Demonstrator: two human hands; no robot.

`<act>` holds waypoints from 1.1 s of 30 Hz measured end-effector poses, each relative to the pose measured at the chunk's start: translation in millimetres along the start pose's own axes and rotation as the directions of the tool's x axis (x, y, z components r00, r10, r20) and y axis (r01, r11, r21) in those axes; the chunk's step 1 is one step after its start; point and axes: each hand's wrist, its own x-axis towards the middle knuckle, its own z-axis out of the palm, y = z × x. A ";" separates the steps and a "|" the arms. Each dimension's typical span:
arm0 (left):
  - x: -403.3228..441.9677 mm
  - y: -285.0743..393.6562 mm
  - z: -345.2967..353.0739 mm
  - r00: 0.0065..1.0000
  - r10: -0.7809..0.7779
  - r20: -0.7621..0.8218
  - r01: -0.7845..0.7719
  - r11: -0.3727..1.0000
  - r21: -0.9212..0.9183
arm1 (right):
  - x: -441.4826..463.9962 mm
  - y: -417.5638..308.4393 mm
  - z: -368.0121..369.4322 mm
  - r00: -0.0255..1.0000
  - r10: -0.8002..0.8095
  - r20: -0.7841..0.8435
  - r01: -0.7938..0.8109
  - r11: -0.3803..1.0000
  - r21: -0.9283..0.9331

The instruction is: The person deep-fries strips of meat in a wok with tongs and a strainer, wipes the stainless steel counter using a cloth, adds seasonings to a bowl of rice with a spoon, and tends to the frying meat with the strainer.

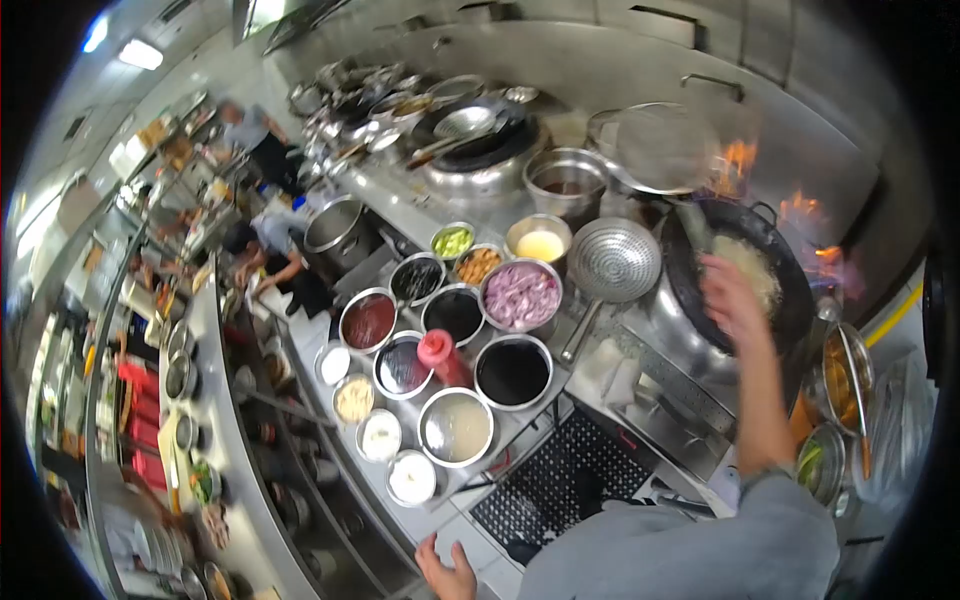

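Observation:
My left hand is at the bottom edge, fingers apart, holding nothing, below the bowls of ingredients. Over the near side of a black wok reaches my right hand. Its fingers are blurred, and whether they grip anything is unclear. Pale food lies in the wok, and a blurred grey metal piece slants at its left side. Flames rise behind the wok. Left of it, a perforated ladle rests with its handle toward me. A folded white cloth lies on the counter nearby.
Several bowls, including one of chopped purple onion, stand around a red squeeze bottle. A second wok sits farther back. At right are a bowl of orange liquid and a bowl of greens. Other people work at left.

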 end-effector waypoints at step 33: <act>59.3 5.5 30.8 0.898 0.244 0.365 -0.189 0.965 -0.179 | -90.7 20.8 -244.4 0.948 0.295 -0.118 -0.307 0.947 -0.095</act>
